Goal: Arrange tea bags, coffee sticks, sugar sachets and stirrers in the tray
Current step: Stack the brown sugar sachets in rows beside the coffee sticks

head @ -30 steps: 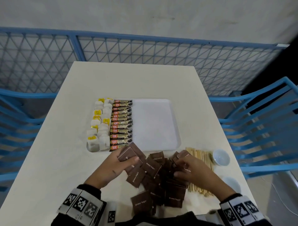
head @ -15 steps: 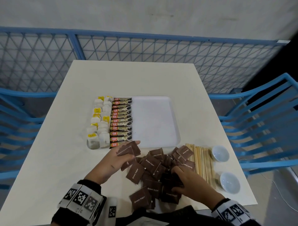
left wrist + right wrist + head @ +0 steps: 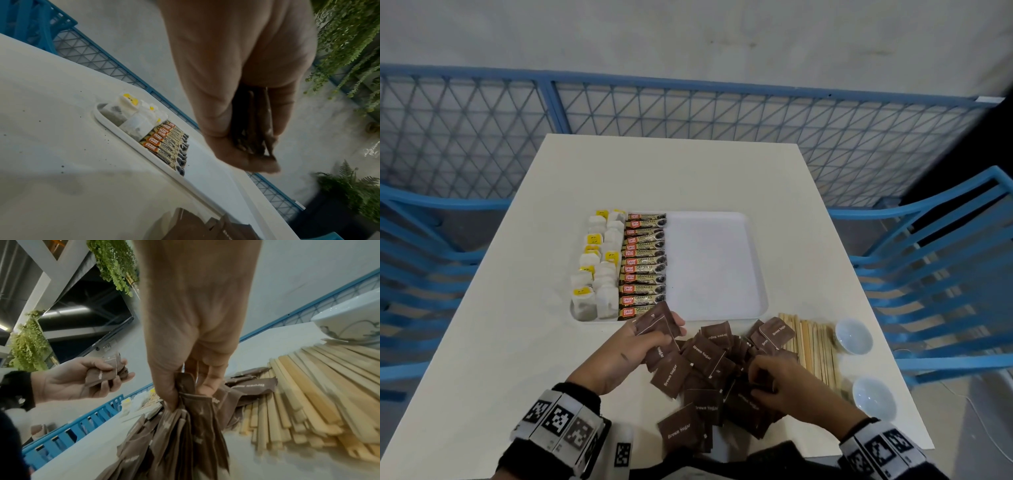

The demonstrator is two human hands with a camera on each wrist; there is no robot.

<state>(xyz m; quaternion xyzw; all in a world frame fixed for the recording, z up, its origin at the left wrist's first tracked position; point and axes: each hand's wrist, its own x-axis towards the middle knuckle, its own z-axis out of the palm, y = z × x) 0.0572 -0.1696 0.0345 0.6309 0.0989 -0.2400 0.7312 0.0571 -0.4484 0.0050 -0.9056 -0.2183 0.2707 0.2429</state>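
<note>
Tray (image 3: 753, 274) holds tea bags (image 3: 599, 274), coffee sticks (image 3: 643, 267) — right half bare.

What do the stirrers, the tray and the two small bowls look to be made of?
Stirrers: pale unfinished wood, flat strips of uneven tan. Tray: probably matte white plastic, with a rounded moulded rim. Small bowls: likely glazed ceramic, glossy white, with a painted pattern in the right wrist view.

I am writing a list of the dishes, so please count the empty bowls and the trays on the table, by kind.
Bowls: 2
Tray: 1
Total: 3
</note>
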